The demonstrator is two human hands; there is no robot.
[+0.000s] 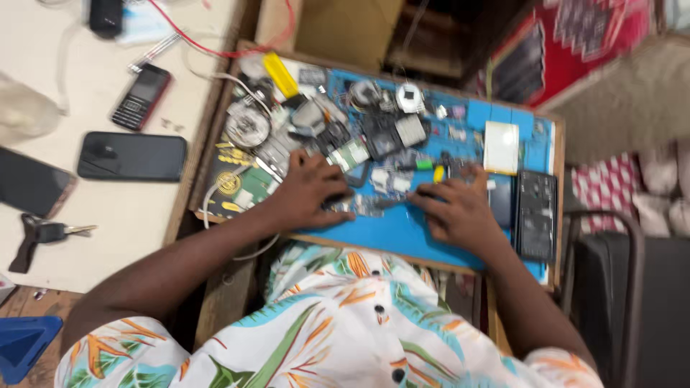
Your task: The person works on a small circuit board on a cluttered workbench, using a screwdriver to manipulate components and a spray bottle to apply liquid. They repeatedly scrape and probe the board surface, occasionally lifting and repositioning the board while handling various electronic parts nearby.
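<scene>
My left hand [310, 191] lies on the blue work mat [402, 230], fingers pressed down on a small circuit board [361, 206] among loose phone parts. My right hand [460, 208] rests to the right of it with curled fingers pointing at the same board. A small yellow-tipped tool [438, 173] sits just above the right index finger; blur hides whether the hand grips it. A dark opened phone body [536, 214] lies at the mat's right edge, beside the right hand.
The wooden tray [215, 144] holds several boards, coils, a yellow part [279, 75] and a white square block [501, 146]. On the pale table to the left lie a black smartphone [132, 156], a red keypad phone [141, 96], another phone [32, 182] and keys [44, 234].
</scene>
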